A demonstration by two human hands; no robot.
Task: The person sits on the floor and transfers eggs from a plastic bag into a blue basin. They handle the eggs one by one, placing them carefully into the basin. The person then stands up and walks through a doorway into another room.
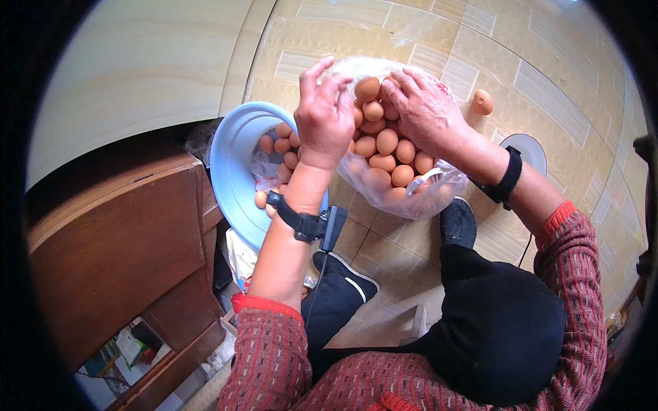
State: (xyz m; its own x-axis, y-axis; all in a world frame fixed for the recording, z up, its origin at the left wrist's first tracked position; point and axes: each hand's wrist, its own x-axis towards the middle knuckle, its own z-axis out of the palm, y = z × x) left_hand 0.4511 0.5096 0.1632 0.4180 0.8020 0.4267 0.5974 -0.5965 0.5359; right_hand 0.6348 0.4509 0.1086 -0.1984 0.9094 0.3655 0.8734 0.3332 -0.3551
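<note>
A clear plastic bag full of brown eggs sits on the tiled floor before me. Over the bag's left edge is my left hand, its fingers loosely bent and apart, with nothing visible in them. My right hand lies on the eggs at the bag's far right side, fingertips on an egg near the top; whether it grips that egg is hidden. Left of the bag, a light blue plastic basin holds several brown eggs and crumpled clear plastic. My left forearm covers part of it.
One brown egg with a dented shell lies alone on the floor, right of the bag. A white round dish shows partly behind my right forearm. Brown wooden furniture stands at left. My shoes are close to the bag.
</note>
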